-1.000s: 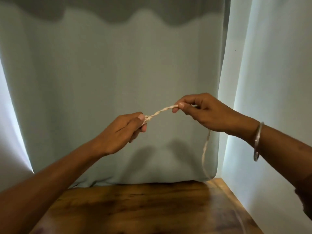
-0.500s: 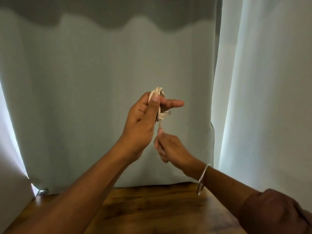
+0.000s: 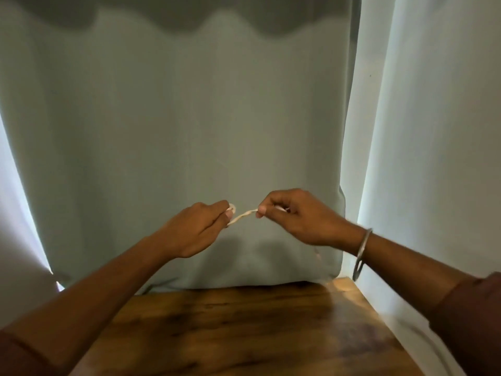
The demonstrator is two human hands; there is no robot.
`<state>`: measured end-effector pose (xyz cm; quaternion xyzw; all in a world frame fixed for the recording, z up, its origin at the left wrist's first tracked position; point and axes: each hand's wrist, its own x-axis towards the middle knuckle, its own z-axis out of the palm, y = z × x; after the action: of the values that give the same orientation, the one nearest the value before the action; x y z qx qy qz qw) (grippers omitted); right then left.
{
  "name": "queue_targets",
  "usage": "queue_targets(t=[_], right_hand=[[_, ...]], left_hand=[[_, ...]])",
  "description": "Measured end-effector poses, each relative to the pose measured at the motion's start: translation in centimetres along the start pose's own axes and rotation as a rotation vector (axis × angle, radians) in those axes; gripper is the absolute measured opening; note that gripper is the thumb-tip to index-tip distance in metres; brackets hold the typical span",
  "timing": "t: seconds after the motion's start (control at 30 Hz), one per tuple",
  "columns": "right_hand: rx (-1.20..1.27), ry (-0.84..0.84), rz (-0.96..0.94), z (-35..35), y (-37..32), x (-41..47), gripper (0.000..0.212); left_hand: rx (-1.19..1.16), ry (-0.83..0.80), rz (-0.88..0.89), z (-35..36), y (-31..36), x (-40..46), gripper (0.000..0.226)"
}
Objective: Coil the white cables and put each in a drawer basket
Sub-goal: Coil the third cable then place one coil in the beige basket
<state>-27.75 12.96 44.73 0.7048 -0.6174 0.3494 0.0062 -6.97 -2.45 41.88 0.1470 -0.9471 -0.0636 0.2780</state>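
A pale green curtain (image 3: 173,147) hung behind a wooden worktop (image 3: 244,329), with white drapes (image 3: 433,131) to the right. Above the worktop, the left hand (image 3: 198,229) had its grip closed on one end of the white cable (image 3: 244,214), thumb and fingers pinching a small loop of it. The right hand (image 3: 295,217) pinched the other end of the short visible span, fingers curled round it, a bit of cable showing inside the fist. Between the two grips the cable ran twisted and nearly taut, held in the air well above the wood. A metal bangle (image 3: 362,253) sat on the right wrist. No drawer basket was in view.

The step looked like winding the cable into a coil. To do it well, the left grip should probably hold the gathered loops firmly while the right feeds even turns, easing out the twist so the coil lies flat and does not spring open when set down.
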Motion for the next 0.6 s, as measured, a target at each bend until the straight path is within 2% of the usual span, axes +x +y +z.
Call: queue_targets(t=[0.1,0.2,0.33,0.43,0.5,0.6], right_hand=[[-0.079,0.064,-0.099,-2.5,0.8,0.4,0.021],[-0.119,0.237,-0.182,-3.5,1.5,1.1,0.028],[0.020,0.417,-0.139,-1.6,2.2,1.1,0.042],[0.208,0.357,0.000,1.9,2.5,1.0,0.053],[0.283,0.269,0.061,3.9,2.2,0.9,0.052],[0.374,0.180,0.118,6.1,0.7,0.1,0.057]], left_hand=[[-0.343,0.037,-0.042,-0.3,1.7,-1.6,0.043],[-0.681,0.028,-0.017,-0.4,5.7,-2.3,0.041],[-0.966,0.198,-0.010,-0.7,9.2,-1.3,0.040],[-1.119,0.306,-0.033,-0.7,11.2,0.0,0.035],[-1.198,0.354,-0.029,-0.7,12.1,1.0,0.032],[-1.144,0.442,0.000,-0.9,12.4,2.5,0.027]])
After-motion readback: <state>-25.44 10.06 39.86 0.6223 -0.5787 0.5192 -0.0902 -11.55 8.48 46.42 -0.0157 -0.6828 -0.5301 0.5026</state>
